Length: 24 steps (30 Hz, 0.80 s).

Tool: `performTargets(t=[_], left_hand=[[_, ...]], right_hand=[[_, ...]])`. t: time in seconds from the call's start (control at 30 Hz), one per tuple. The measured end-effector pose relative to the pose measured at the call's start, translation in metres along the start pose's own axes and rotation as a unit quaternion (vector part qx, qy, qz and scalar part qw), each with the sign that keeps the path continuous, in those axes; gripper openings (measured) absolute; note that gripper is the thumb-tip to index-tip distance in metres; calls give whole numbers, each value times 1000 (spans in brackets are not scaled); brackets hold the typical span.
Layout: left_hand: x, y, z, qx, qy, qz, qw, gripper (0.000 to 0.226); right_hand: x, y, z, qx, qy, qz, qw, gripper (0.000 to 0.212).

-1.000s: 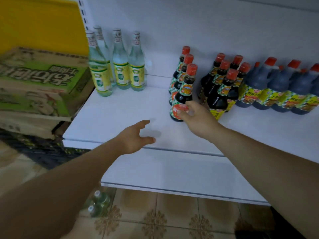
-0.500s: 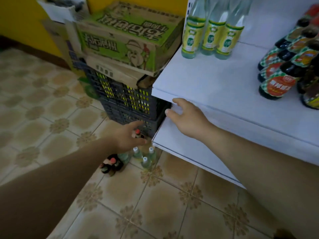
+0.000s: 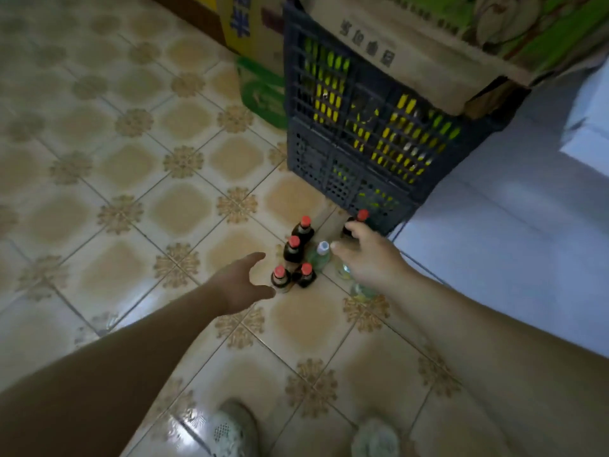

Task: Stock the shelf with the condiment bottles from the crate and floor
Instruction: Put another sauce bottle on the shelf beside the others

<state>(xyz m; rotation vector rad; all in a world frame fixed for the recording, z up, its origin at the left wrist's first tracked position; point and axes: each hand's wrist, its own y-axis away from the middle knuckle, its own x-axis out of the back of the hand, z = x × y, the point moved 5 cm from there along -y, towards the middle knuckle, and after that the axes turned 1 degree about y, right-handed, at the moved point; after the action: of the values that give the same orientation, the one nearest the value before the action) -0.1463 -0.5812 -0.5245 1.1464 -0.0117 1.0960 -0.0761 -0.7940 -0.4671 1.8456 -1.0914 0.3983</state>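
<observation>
Glossy ceramic floor [image 3: 164, 199] fills most of my feed: square beige tiles laid on the diagonal, a brown flower-like medallion at each corner, glare on the glaze near six o'clock.

At one o'clock stands a dark blue plastic crate [image 3: 316, 159], its walls a lattice of narrow slots with yellow-green labels showing through. A worn cardboard box [image 3: 412, 51], brown with green print, sits on top of it. From three to four o'clock runs the smooth white shelf base [image 3: 510, 242]. At twelve o'clock, behind the crate, I see a yellow carton [image 3: 244, 21] with a green pack [image 3: 263, 90] below it.

The floor stock stands in a tight group at the crate's foot, near centre screen. I count five dark bottles [image 3: 294, 250], round-shouldered and narrow-necked, each with a red cap: four clustered together and one apart at the crate's corner. Just beside them is one clear bottle [image 3: 321, 257] with a white cap, and parts of two more clear ones show under my operator's wrist, their caps hidden.

Both hands are bare. The left hand [image 3: 240, 285] sits at nine o'clock of the cluster, thumb and fingers spread wide apart, holding nothing, its thumb just beside the nearest red-capped bottle. The right hand [image 3: 372, 258] hangs at three o'clock of the cluster, fingers extended and loosely parted over the clear bottles, fingertips next to the lone dark bottle; I see no grip on anything, though I cannot tell whether it touches.

Two pale mesh shoes [image 3: 230, 430] show at six o'clock.
</observation>
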Motion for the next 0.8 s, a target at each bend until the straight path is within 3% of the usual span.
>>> performTargets(t=[0.27,0.4,0.57,0.63,0.7,0.8], left_hand=[[-64,-104,-89,51,60,10,997,84],[-101,-166,-120,58,71,25,995,87],[-134,-235,-146,56,110,51,991,90],[-148,-251,-151,49,134,48,989,93],[-161,-262,-151,39,145,43,988,91],[-172,-271,-149,16,185,79,979,71]], right_hand=[[-123,-107,34,52,48,-125,990,61],[-173,-160,55,108,121,-131,978,61],[-211,-210,52,208,324,-117,915,64],[-219,-219,53,224,358,-128,898,65],[-226,-223,54,245,377,-136,883,56],[-237,-227,57,283,383,-118,871,32]])
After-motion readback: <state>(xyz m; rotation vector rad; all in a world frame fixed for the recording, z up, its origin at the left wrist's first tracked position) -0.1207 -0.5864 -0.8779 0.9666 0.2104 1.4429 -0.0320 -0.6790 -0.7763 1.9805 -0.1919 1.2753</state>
